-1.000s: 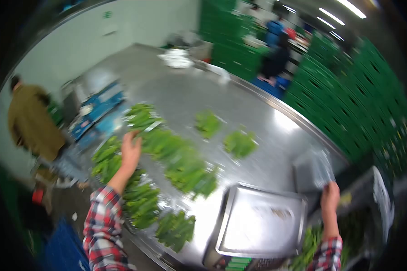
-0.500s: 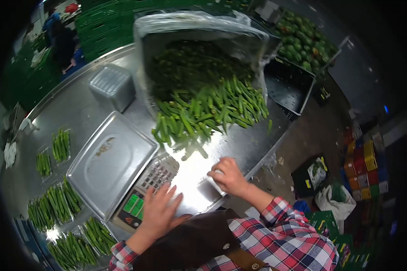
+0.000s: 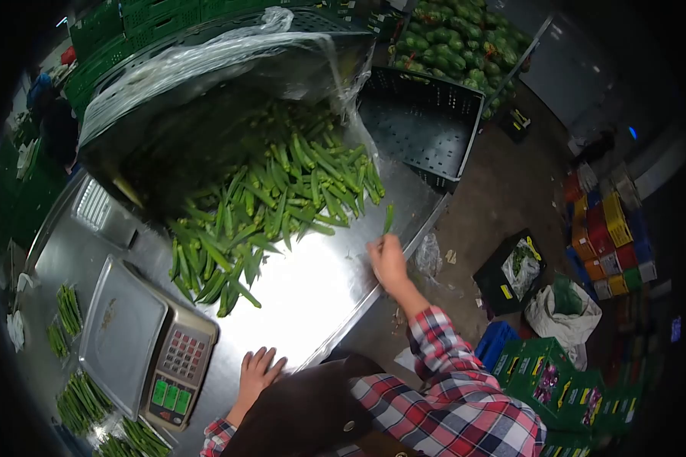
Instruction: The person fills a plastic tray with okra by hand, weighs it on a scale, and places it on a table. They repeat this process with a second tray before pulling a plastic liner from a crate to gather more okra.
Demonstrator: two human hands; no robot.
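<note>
A heap of green okra pods (image 3: 270, 202) spills from a tipped crate lined with clear plastic (image 3: 206, 84) onto the steel table (image 3: 312, 297). My right hand (image 3: 386, 259) reaches to the table's right edge and pinches a single okra pod (image 3: 389, 218) that lies apart from the heap. My left hand (image 3: 258, 373) rests flat on the table's near edge with fingers spread, just right of the digital scale (image 3: 141, 343). It holds nothing.
Trays of packed okra (image 3: 80, 400) lie at the table's left end. An empty black crate (image 3: 423, 129) stands past the table's right edge, with green produce (image 3: 450, 38) behind it. Coloured crates (image 3: 610, 236) and a bag (image 3: 560, 316) sit on the floor at right.
My view swung from the packed trays to the okra heap. My right hand moved from the table's front out to the stray pod. My left hand drew back off the scale's keypad.
</note>
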